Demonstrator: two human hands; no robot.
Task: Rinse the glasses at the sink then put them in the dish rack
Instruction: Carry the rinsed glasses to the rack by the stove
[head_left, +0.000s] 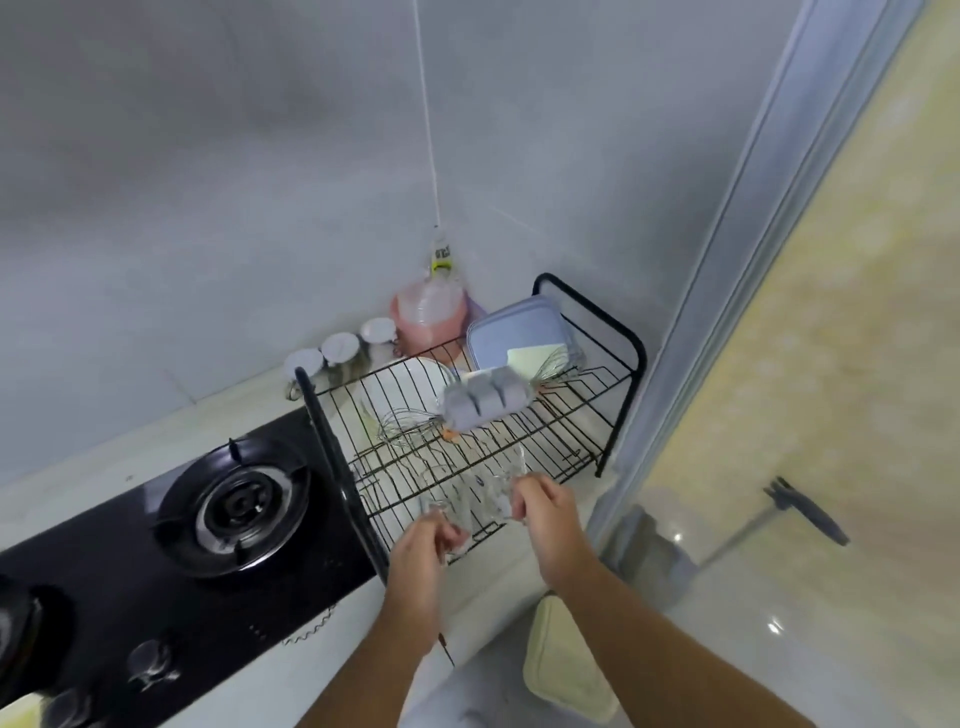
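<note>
the left hand (423, 545) is gripping a clear glass (448, 519), its fingers curling round the wall, and is holding it just over the near edge of the black wire dish rack (335, 457). the right hand (545, 512) is pinching a second glass (496, 483) between thumb and curled fingers. this one is lying tilted above the near wires, just beside the first. the blur is hiding whether either glass is touching the wires, and what is sitting inside them is not showing.

the rack is standing on the pale counter (234, 410) in the corner of the walls, just beside the black gas hob (130, 587). it is holding several things further back. a white bowl (410, 384) is leaning at the far left, with a wire whisk (410, 431) lying in front of it. a grey moulded tray (485, 402) is lying across the middle. a blue-lidded box (514, 332) is standing on edge at the far right, its contents hidden, and a second whisk (558, 364) is resting just beside it.

behind the rack a pink jug (428, 317) is sitting in the corner. three white-lidded jars (340, 348) are standing in a row along the wall, too blurred to show what they are holding.
</note>
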